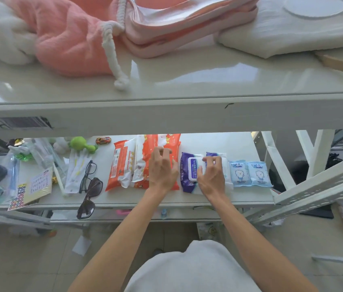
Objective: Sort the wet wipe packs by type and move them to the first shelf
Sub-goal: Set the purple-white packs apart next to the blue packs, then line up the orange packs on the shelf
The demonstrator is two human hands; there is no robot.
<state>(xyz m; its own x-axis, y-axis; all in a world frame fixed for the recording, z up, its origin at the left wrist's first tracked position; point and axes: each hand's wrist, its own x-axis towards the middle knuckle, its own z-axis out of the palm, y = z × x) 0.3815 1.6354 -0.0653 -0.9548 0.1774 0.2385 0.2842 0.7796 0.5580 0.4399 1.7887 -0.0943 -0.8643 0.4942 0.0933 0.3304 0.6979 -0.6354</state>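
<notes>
Both hands (163,171) (212,175) forward, palms down

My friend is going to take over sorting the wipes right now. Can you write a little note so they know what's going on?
Left hand: resting open on the orange packs.
Right hand: fingers on the purple packs; firm grip unclear.
Two small blue packs lie side by side, rightmost.
Done: the packs sit in three groups by type on the lower shelf.
Left: straighten the purple packs; check this is the first shelf, otherwise move the groups.

"75%" on purple wipe pack lid (194,170), "WET WIPES" on blue sachets (250,174)
</notes>
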